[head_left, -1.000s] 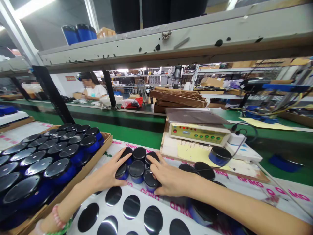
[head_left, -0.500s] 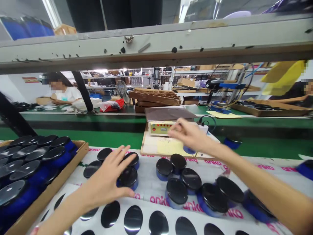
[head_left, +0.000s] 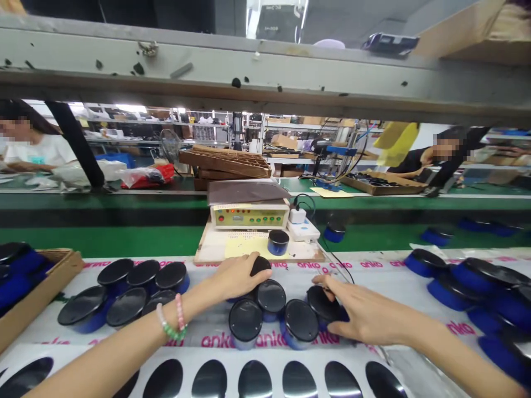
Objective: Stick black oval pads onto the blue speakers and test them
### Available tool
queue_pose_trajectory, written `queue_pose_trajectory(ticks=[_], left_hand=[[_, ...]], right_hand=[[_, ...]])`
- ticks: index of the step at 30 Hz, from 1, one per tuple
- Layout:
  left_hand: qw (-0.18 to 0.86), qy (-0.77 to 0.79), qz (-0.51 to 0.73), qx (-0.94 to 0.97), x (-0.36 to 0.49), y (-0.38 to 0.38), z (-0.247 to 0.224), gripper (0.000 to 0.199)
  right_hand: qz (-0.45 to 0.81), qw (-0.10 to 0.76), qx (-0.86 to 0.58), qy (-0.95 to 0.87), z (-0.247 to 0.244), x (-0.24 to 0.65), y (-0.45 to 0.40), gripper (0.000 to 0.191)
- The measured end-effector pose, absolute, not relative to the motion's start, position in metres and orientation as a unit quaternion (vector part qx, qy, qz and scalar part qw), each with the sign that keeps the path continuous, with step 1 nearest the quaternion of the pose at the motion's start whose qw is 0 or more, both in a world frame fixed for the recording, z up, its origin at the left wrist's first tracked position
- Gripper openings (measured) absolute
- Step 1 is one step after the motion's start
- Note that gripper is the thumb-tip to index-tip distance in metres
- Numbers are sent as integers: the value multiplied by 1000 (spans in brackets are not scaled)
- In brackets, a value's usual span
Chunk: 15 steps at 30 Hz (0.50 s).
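Observation:
My left hand [head_left: 236, 278] grips the top of a round blue container with a black lid [head_left: 260, 266], at the middle of the white printed sheet [head_left: 232, 340]. My right hand [head_left: 357, 312] lies against a second black-lidded container [head_left: 322, 303] and covers part of it. Between my hands stand several more such containers, including one [head_left: 271, 296] and another [head_left: 301, 323]. A group of them [head_left: 143, 273] stands left of my left wrist. Along the near edge, glossy black discs [head_left: 209, 379] lie in a row.
A cardboard tray [head_left: 41, 282] holds containers at the left edge. Behind stands a tester with a yellow-green panel [head_left: 249, 216] on a pale board [head_left: 259, 249], with one container [head_left: 277, 242]. More containers [head_left: 477, 284] stand at right. Co-workers sit across the green bench.
My right hand has come down from the tester to a container at the front. My left hand has shifted right onto another container. The whole view has swung to the right.

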<state>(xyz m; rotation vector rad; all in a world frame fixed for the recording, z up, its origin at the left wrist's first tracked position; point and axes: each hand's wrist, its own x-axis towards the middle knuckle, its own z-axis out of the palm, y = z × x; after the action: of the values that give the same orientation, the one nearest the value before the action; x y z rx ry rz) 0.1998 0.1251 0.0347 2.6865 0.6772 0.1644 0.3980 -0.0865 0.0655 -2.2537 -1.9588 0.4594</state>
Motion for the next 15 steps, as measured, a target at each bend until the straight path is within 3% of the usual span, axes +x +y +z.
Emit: queue_pose_trajectory(ticks=[10,15], left_hand=[[190,195,42,961,225,128,46,47],[192,237,49,951,188,116,51,54]], right_hand=[[129,149,-754,-627,52,393,-11,33],[151,138,-765,-611,75,412,-56,32]])
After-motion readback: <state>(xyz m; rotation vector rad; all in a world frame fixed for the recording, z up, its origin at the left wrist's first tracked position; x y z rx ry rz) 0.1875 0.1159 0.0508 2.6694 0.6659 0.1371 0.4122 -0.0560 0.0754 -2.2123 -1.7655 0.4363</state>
